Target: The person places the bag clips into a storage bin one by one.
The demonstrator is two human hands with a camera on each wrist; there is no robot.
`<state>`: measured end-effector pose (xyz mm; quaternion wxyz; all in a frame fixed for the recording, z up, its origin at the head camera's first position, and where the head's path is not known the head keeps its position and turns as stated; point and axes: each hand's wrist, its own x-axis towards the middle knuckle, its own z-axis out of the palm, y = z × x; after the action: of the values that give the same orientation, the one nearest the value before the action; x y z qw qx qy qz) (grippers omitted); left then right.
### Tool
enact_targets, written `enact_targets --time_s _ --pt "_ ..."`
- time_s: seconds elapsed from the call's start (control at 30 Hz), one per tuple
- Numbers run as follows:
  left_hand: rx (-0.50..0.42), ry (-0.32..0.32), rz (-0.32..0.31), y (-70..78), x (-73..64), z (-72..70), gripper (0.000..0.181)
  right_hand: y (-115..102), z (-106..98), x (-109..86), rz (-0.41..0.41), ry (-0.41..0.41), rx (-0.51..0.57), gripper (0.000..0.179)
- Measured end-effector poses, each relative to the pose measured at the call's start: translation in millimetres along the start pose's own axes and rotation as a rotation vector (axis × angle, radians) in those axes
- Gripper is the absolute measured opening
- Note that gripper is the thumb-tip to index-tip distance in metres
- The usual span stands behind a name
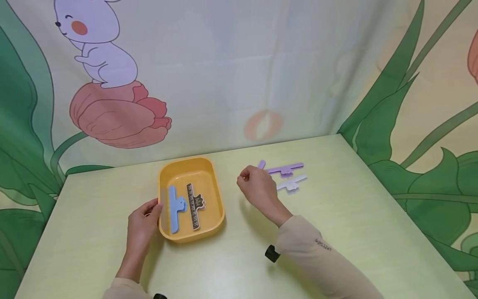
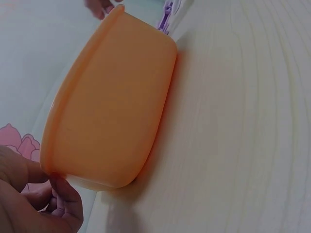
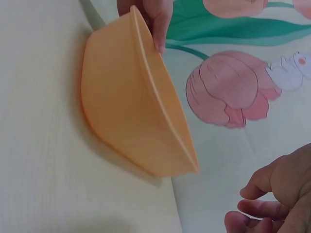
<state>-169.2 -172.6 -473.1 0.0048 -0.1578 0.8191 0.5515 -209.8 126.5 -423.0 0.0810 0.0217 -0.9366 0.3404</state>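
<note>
My left hand pinches the left rim of a yellow plastic tray between thumb and fingers, which the left wrist view shows up close. Inside the tray lie a light blue bag clip and a black-and-white patterned bag clip, side by side. My right hand hovers right of the tray with loosely bent fingers; a gap shows between thumb and fingers in the right wrist view, and nothing is held. Beyond it are a purple clip and a white clip. Another purple piece is partly hidden by the hand.
The pale wooden table carries the tray and clips. A printed curtain with a rabbit and flowers hangs along the table's back edge. A black band piece sits by the right sleeve.
</note>
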Motion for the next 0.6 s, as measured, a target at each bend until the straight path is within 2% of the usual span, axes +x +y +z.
enact_targets --time_s 0.33,0.6 --pt "0.000 0.004 -0.006 -0.9 1.4 0.0 0.046 48 -22 -4.3 0.131 0.045 0.029 0.018" --pt "-0.001 0.005 -0.015 -0.4 1.2 0.1 0.046 82 -38 -6.8 0.201 0.100 0.068 0.020"
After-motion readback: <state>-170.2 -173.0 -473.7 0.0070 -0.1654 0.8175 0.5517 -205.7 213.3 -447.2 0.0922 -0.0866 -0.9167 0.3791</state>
